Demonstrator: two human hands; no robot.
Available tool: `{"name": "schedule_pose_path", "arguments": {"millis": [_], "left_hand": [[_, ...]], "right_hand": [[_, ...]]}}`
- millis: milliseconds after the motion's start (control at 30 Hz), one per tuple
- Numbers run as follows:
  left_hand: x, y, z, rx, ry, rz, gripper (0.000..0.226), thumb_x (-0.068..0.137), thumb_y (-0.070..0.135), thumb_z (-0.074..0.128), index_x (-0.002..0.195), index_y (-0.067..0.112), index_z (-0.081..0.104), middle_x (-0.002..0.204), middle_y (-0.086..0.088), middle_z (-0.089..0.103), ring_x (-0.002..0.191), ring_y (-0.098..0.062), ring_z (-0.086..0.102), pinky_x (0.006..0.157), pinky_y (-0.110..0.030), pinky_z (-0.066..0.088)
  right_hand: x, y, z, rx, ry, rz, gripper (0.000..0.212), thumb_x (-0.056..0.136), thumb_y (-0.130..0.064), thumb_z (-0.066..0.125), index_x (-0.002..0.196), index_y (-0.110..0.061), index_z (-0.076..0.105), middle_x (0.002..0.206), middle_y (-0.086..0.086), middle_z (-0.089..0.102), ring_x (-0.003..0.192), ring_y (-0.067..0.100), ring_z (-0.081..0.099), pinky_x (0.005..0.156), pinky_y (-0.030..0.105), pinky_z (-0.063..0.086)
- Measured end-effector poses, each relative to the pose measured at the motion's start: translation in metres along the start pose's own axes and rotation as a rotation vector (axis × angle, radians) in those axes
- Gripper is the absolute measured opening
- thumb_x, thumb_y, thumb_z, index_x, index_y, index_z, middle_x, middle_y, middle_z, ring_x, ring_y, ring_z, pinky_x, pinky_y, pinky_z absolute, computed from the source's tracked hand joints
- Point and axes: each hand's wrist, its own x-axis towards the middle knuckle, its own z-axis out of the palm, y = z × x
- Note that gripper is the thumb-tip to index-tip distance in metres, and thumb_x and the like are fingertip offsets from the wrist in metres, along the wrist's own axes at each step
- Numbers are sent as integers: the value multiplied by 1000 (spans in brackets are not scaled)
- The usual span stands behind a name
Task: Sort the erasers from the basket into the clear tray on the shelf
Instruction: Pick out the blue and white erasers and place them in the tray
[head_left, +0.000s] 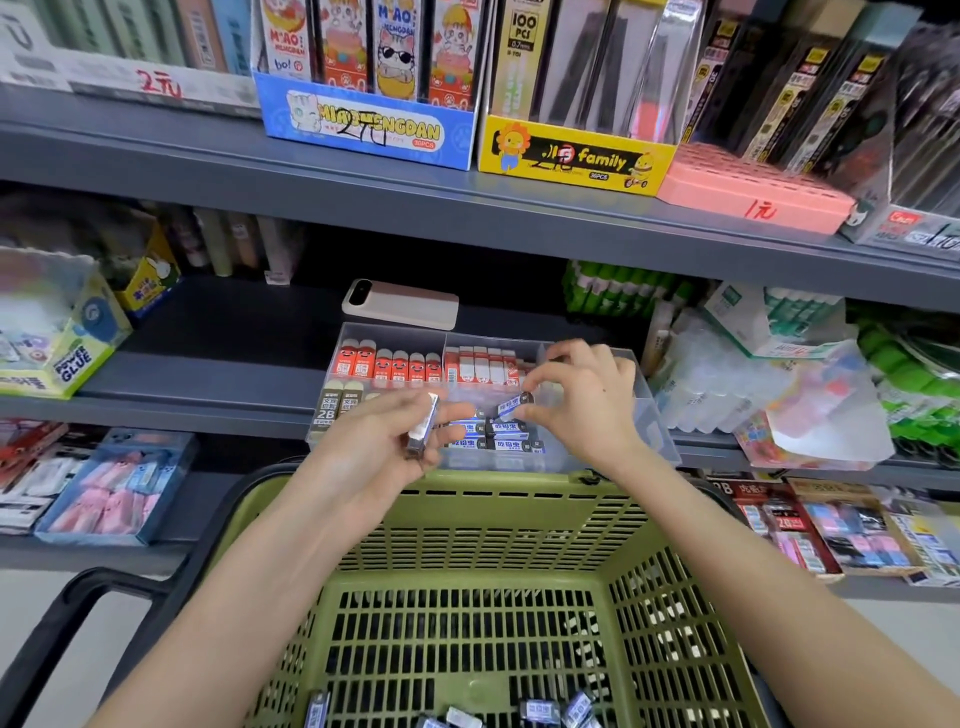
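Observation:
A clear tray (652, 410) sits on the middle shelf, with red-sleeved erasers (395, 364) in its back compartments, brown 2B erasers (332, 408) at front left and blue-sleeved erasers (498, 441) at front right. My right hand (582, 400) pinches one blue-sleeved eraser (514, 404) just above the front right compartment. My left hand (374, 436) grips a small stack of erasers (423, 426) in front of the tray. Below, the green basket (467, 525) holds several loose blue-sleeved erasers (540, 712) on its floor.
A phone (400, 304) lies on the shelf behind the tray. Glue boxes (62, 343) stand at left, bagged glue sticks (779, 384) at right. The upper shelf (467, 208) overhangs with boxed stationery. The basket's black handle (78, 613) juts out lower left.

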Motion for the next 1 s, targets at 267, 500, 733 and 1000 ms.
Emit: {"name": "schedule_pose_path", "arguments": {"millis": [267,500,733,1000], "left_hand": [[-3,-7,-10,206,-26,93,20,87,19,59,105,16,69,106,-2,73,91,-15,70,67,-24,50],[-4,-10,-5,294,-27,165,35,65,28,72,100,24,73,83,-2,68,68,-12,59,65,-23,53],[8,-10,3,461,-27,224,35,64,28,75,95,13,68,80,-4,74,71,-13,68,61,-18,52],[30,-18,27,742,-97,463,31,89,41,56,107,18,65,99,9,73,94,-6,66,81,-21,52]], "right_hand": [[2,-5,13,-118,-31,20,20,69,-47,74,87,-37,72,126,-7,55,113,22,43,89,34,19],[1,1,12,-192,-141,-29,20,86,-42,57,101,-42,71,140,-8,47,121,20,39,98,37,17],[-18,-7,-35,637,-153,-141,17,85,-23,68,100,-30,71,109,-19,62,110,1,49,101,17,29],[-16,-3,-61,764,-111,-69,8,82,-12,70,89,-15,71,81,-4,66,74,5,54,73,17,41]]}}
